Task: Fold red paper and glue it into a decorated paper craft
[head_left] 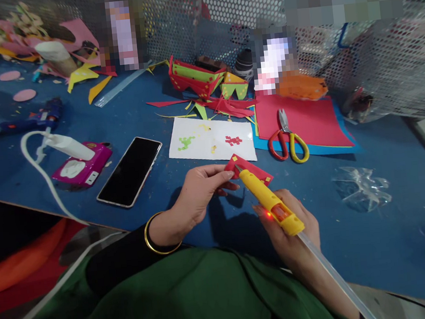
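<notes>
The red card (pixel 253 168) is held above the table (pixel 374 236), at the near edge of the white sheet (pixel 227 153). It carries small yellow squares (pixel 234 159). I see the left hand (pixel 197 193) pinching the card's left end, thumb and fingers set narrow on it. The right hand (pixel 311 225) is wrapped around the yellow glue gun (pixel 256 188); most of its fingers are hidden, so I cannot tell their exact placement. The nozzle points at the card beside the left thumb. I cannot confirm contact.

Caution: I judge the nozzle hot, because the red lamp (pixel 269 214) is lit. A slip of the gun could burn the left thumb. Surplus glue could run and bond fingers to card. The long glue stick (pixel 332 270) could catch on the forearm and swing the nozzle off line. A brushing sleeve could scatter the paper bits (pixel 186 143) on the sheet.

Containers: the gun body holds the glue stick. At far right, a clear bag (pixel 361 105) appears to hold something dark; I cannot identify it.

Surroundings: the scissors (pixel 284 122) lie on the red sheet (pixel 318 124). The phone (pixel 130 172) lies left; beyond it, a white plug (pixel 71 145) sits in the purple socket block (pixel 98 160).
</notes>
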The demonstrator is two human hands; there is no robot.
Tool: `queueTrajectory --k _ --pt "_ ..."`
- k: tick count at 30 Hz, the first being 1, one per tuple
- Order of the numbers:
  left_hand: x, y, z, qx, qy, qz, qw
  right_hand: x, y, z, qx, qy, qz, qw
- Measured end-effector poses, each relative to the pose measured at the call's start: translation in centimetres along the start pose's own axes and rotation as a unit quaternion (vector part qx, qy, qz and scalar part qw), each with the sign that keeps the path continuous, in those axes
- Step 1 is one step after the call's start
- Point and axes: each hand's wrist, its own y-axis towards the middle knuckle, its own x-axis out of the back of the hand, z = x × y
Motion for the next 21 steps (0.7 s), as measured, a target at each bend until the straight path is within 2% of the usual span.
queueTrajectory --k 21 --pt "0.02 0.09 0.08 0.001 -0.011 0.002 1.000 -0.15 -0.03 -0.18 -0.001 -0.007 -0.005 1.000"
